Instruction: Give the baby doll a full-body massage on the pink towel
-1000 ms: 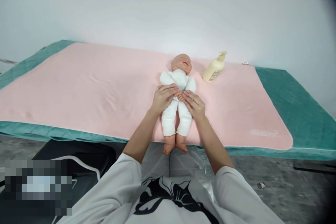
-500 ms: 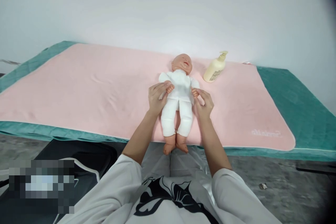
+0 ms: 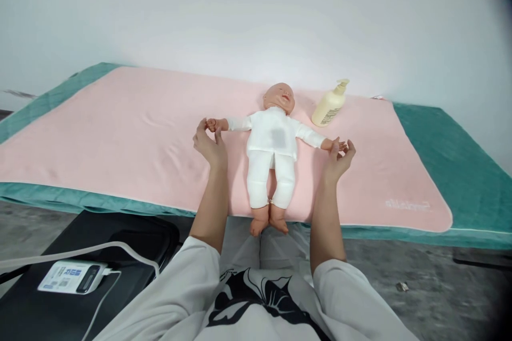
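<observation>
A baby doll in a white top and trousers lies on its back on a pink mat, its bare feet at the mat's near edge. Both of its arms are stretched out sideways. My left hand pinches the doll's hand on the left side between thumb and fingers. On the other side, my right hand holds the doll's other hand in the same way, thumb against its fingers. A grey patch shows on the front of the doll's top.
A cream pump bottle stands right of the doll's head. Under the mat is a green padded cover, with a white wall behind. At lower left, a white power bank with a cable lies on a black chair.
My hands have moved apart, drawing the doll's arms from close beside its body out to both sides. The grey patch on its top has come into sight.
</observation>
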### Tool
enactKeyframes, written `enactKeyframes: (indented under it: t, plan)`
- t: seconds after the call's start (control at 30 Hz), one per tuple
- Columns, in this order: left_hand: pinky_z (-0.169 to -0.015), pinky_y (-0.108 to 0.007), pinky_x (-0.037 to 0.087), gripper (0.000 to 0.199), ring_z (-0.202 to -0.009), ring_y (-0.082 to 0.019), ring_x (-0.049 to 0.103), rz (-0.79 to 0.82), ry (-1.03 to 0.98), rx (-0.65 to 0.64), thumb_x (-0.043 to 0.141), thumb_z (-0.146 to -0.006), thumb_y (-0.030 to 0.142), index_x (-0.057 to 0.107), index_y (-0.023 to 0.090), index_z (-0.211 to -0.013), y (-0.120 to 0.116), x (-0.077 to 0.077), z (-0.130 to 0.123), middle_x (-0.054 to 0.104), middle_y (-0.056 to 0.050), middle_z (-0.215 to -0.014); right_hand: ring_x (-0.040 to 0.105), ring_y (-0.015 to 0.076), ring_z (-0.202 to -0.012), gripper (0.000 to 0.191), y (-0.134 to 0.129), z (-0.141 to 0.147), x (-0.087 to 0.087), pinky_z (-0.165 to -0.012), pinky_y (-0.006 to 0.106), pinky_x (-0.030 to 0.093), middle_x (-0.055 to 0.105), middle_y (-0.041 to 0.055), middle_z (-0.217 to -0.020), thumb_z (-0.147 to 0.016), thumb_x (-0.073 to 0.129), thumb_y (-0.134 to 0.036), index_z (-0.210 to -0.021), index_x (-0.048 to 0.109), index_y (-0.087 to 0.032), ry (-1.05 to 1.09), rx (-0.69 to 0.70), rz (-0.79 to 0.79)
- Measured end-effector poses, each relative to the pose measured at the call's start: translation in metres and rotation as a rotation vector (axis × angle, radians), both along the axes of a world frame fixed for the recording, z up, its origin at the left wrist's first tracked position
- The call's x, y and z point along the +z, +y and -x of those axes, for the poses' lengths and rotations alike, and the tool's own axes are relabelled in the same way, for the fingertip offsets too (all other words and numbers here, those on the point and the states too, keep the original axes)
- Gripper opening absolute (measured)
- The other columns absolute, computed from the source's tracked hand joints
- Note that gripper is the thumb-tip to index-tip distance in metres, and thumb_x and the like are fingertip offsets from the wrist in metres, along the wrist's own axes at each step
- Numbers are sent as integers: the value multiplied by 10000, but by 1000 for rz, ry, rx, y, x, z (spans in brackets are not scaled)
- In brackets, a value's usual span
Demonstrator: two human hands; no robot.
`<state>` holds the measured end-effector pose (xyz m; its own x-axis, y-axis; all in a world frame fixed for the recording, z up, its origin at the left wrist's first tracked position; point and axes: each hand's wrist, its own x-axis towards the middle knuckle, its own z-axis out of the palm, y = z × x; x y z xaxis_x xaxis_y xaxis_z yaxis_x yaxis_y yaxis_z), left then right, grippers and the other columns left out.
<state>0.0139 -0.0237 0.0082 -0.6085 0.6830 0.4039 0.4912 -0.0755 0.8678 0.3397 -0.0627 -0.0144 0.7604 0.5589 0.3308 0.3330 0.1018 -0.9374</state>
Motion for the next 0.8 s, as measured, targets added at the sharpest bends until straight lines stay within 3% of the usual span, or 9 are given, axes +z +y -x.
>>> enactKeyframes:
  t: [0.2, 0.33, 0.47, 0.6, 0.67, 0.73, 0.8]
  plan:
    - [-1163, -586, 284, 311, -1334, -320, 470, 237, -79, 35, 622, -872, 188, 596, 201, -1182, 4, -2, 17, 643, -138, -1225, 629, 241, -1048, 418, 0, -10, -2, -998, 432, 506, 628, 172, -1160, -934, 505, -388, -1190, 598, -70, -74, -49, 200]
    - [-1165, -616, 247, 460, -1421, -377, 385, 465, 100, 23, 634, -857, 208, 533, 162, -1304, 4, -2, 16, 582, -210, -1388, 554, 316, -1194, 387, 1, -14, -3, -1104, 517, 406, 564, 253, -1236, -959, 424, -393, -1021, 646, -82, -235, -92, 316]
    - [-1195, -649, 166, 594, -1513, -434, 223, 539, 213, 28, 643, -861, 290, 465, 111, -1398, 5, -3, 13, 387, -264, -1564, 534, 348, -1191, 356, 2, -16, -6, -1110, 591, 351, 596, 253, -1162, -958, 381, -349, -956, 639, -103, -305, -89, 362]
    - [-1195, -675, 141, 766, -1520, -470, 183, 544, 234, 14, 747, -785, 380, 435, 91, -1422, 4, -6, 13, 367, -290, -1565, 549, 337, -1172, 331, 2, -15, -6, -1127, 588, 328, 655, 205, -1053, -950, 395, -337, -1003, 632, -113, -321, -80, 377]
    - [-1195, -680, 141, 797, -1518, -474, 185, 512, 226, 18, 777, -757, 376, 436, 99, -1422, 4, -8, 14, 397, -282, -1548, 581, 324, -1128, 370, 2, -14, -5, -1094, 554, 381, 671, 186, -1018, -960, 413, -400, -1051, 627, -112, -289, -57, 361]
    - [-1195, -659, 190, 777, -1495, -450, 271, 435, 159, -14, 757, -779, 327, 414, 129, -1447, 5, -11, 15, 449, -253, -1519, 622, 298, -1052, 438, 0, -12, -4, -1021, 503, 457, 676, 173, -1024, -959, 438, -468, -1132, 608, -104, -231, -20, 318]
    - [-1186, -606, 277, 795, -1447, -399, 384, 273, 29, -136, 710, -815, 263, 334, 150, -1507, 6, -13, 14, 461, -228, -1515, 645, 258, -1015, 505, -1, -9, -3, -965, 447, 506, 665, 162, -1086, -955, 461, -503, -1240, 563, -98, -172, 6, 243]
